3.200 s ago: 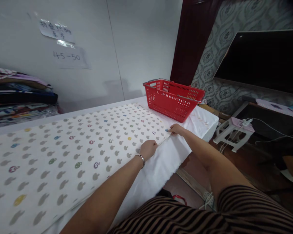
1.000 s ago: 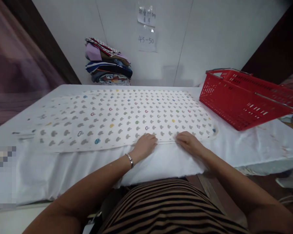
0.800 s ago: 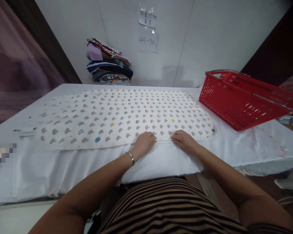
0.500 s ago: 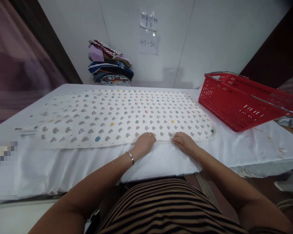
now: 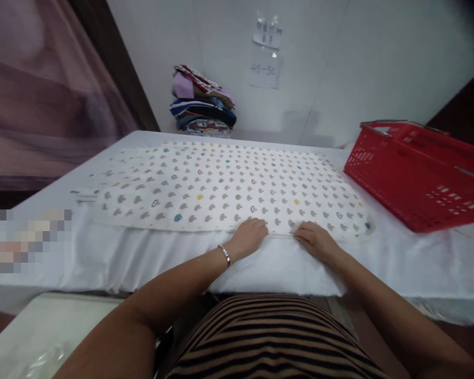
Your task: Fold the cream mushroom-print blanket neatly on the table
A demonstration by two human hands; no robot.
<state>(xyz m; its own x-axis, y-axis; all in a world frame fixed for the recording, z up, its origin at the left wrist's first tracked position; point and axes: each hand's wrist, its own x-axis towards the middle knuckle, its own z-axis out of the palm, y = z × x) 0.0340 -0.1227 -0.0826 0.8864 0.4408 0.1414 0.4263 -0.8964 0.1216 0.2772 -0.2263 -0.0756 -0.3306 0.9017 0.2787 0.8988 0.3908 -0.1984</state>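
A white cloth [image 5: 237, 184] printed with grey and coloured mushrooms lies spread over the white-covered table [image 5: 142, 263]. At its near edge, my left hand [image 5: 249, 235] has its fingers curled over the hem, a silver bracelet on the wrist. A short way to the right, my right hand [image 5: 314, 239] pinches the same edge, thumb and fingers together. Both thumbs are partly hidden. The cloth's left end looks layered, with a thin strip sticking out.
A red plastic basket [image 5: 414, 179] with metal handles stands on the right of the table. Folded fabrics [image 5: 203, 102] are stacked by the back wall, left of taped paper notes [image 5: 264, 68]. A pinkish curtain [image 5: 43, 95] hangs at the left.
The view has turned a little to the left, so everything sits further right in the picture. Both hands stay on the cloth's near edge, and the cloth looks unmoved.
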